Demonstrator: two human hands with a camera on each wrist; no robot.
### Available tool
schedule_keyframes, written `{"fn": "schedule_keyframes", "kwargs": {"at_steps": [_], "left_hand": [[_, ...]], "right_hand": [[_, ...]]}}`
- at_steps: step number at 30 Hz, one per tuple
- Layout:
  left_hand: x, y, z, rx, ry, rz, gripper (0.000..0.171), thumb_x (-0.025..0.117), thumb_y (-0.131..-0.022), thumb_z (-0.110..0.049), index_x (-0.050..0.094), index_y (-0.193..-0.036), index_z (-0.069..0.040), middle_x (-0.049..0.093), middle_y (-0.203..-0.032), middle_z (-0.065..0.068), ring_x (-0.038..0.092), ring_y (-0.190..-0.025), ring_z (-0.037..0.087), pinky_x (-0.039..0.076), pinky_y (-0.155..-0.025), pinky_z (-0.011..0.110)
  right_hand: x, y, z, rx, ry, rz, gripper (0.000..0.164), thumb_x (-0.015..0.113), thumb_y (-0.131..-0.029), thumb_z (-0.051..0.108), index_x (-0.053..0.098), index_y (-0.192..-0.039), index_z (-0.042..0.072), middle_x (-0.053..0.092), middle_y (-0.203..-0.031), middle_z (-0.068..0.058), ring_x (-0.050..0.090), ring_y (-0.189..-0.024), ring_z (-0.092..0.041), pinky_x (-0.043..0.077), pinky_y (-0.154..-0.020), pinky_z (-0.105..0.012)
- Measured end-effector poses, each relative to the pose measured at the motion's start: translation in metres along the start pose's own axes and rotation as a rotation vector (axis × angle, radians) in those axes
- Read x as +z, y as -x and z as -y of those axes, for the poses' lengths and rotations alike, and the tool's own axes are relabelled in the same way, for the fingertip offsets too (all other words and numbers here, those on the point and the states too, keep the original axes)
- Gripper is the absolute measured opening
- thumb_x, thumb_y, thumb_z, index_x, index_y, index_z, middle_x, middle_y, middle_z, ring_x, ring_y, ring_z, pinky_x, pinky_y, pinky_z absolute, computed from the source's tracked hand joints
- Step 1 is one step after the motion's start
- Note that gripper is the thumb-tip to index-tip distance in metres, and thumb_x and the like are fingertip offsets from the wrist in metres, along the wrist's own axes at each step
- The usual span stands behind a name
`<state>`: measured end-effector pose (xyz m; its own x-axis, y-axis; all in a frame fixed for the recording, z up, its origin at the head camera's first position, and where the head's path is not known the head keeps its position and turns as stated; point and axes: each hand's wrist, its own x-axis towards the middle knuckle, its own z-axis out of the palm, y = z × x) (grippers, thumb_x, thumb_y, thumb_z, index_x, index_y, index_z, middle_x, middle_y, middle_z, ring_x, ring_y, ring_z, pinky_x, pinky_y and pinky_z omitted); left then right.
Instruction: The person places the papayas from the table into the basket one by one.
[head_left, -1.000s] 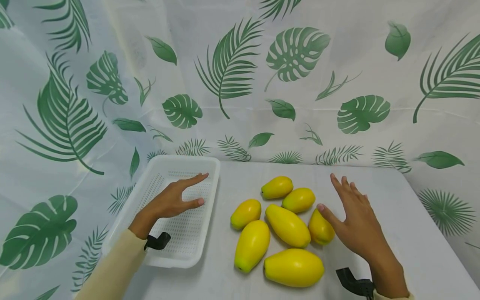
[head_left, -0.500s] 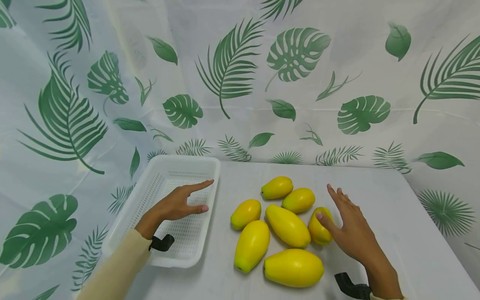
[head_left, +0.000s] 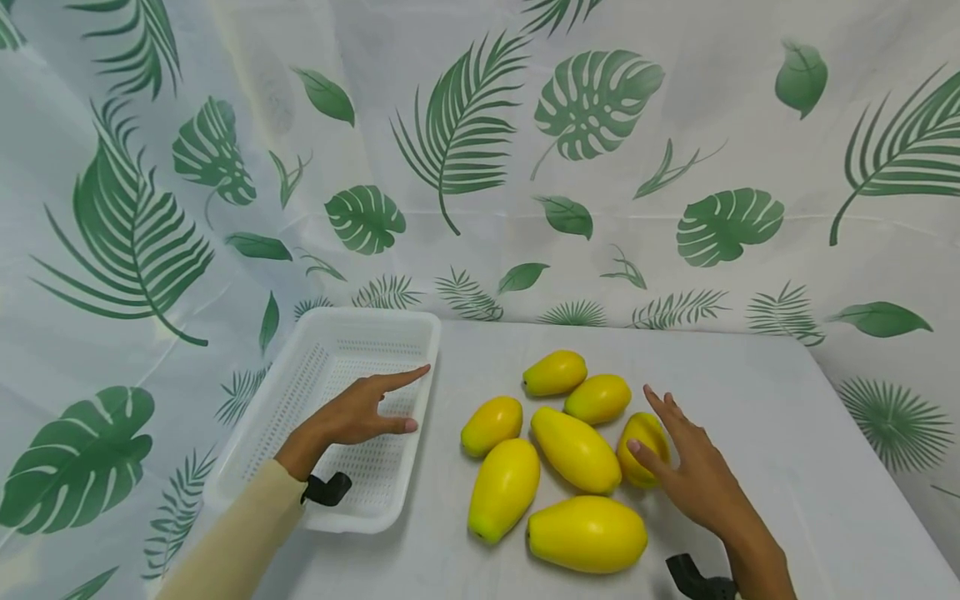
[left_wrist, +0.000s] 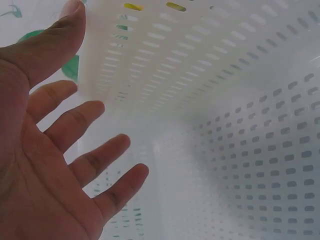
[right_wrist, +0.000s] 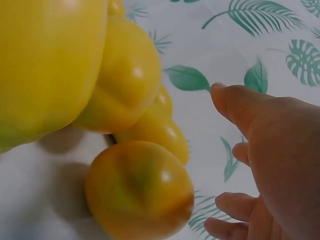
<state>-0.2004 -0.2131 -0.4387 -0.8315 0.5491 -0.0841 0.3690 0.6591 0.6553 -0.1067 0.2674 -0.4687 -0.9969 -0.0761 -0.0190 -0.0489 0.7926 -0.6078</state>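
Over the white perforated basket, my left hand hovers with fingers extended and thumb apart, holding nothing. The left wrist view shows its spread fingers beside the basket's slotted wall. On the right, my right hand is held above the table by the rightmost papaya, its thumb overlapping that fruit in the head view. In the right wrist view a gap separates the hand from the nearest papaya. Several more yellow papayas, among them a large front one and a middle one, lie between the hands.
A white-covered table bears the basket at left and the fruit at centre. Behind and to the left hangs a white curtain printed with green leaves. Black wrist cameras sit on both wrists.
My right hand has moved left and a little lower, toward the rightmost papaya. My left hand has shifted slightly right over the basket. The papayas and basket stay in place.
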Motion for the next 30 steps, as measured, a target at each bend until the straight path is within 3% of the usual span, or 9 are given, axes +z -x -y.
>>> {"fn": "schedule_keyframes", "kwargs": {"at_steps": [5,12,20,30], "left_hand": [[0.001,0.000,0.000,0.008,-0.004,-0.009,0.085,0.082,-0.094,-0.036,0.039,-0.166,-0.024,0.042,-0.170,0.009,0.045,-0.154,0.039,0.045,-0.118,0.068],[0.003,-0.002,-0.001,0.036,0.004,-0.003,0.086,0.083,-0.093,-0.035,0.039,-0.166,-0.022,0.043,-0.169,0.010,0.045,-0.154,0.038,0.046,-0.117,0.067],[0.007,-0.004,-0.006,0.018,0.011,0.003,0.086,0.083,-0.093,-0.035,0.039,-0.166,-0.024,0.043,-0.170,0.009,0.046,-0.153,0.037,0.047,-0.117,0.067],[0.012,-0.007,-0.013,0.016,0.014,0.009,0.086,0.083,-0.093,-0.034,0.039,-0.166,-0.025,0.044,-0.169,0.008,0.047,-0.153,0.037,0.047,-0.116,0.066]], "right_hand": [[0.006,0.001,-0.005,-0.011,-0.015,-0.003,0.086,0.067,-0.104,0.046,0.014,-0.172,0.036,0.013,-0.175,-0.030,0.021,-0.155,-0.063,0.012,-0.121,-0.084],[0.013,0.005,-0.011,0.000,-0.020,0.005,0.081,0.068,-0.104,0.046,0.027,-0.171,0.027,0.018,-0.174,-0.030,0.024,-0.154,-0.062,0.018,-0.122,-0.082],[0.017,0.005,-0.015,0.025,0.009,0.005,0.082,0.068,-0.102,0.051,0.030,-0.170,0.026,0.020,-0.174,-0.029,0.027,-0.152,-0.064,0.025,-0.114,-0.086],[0.022,0.003,-0.018,0.052,0.018,0.001,0.087,0.070,-0.100,0.056,0.028,-0.170,0.026,0.019,-0.174,-0.029,0.029,-0.152,-0.063,0.028,-0.115,-0.084]]}}
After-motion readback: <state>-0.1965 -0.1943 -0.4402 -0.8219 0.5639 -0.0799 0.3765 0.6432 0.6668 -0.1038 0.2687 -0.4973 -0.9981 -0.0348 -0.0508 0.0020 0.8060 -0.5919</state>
